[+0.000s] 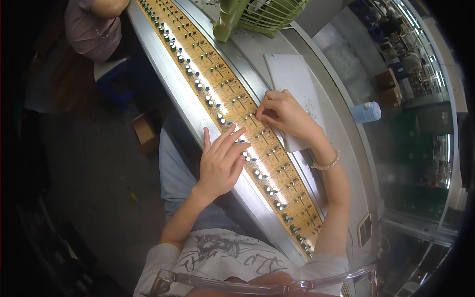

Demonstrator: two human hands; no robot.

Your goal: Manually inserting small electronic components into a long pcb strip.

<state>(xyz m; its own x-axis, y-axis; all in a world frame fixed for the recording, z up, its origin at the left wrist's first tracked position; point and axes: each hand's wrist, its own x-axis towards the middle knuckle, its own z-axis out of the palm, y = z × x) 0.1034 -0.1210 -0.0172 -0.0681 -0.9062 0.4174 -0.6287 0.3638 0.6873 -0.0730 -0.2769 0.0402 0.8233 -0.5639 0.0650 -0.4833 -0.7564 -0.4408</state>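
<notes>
Right fingers (267, 104) meet over circuit boards (226, 90), their hold unclear; left fingers (230, 141) spread; the shirt (235, 260) bears script-like print.

The shirt (225, 260) is pale grey-white, with short sleeves and dark grey printing (213, 243) across the front: a patchy picture and loose, sketchy strokes. The jeans (173, 171) are faded light blue. The left hand (220, 161) and right hand (287, 115) are bare; a bracelet (327, 164) of small, pale, round beads circles the right wrist. A see-through, faintly pinkish frame (237, 285), apparently glasses, crosses below.
</notes>
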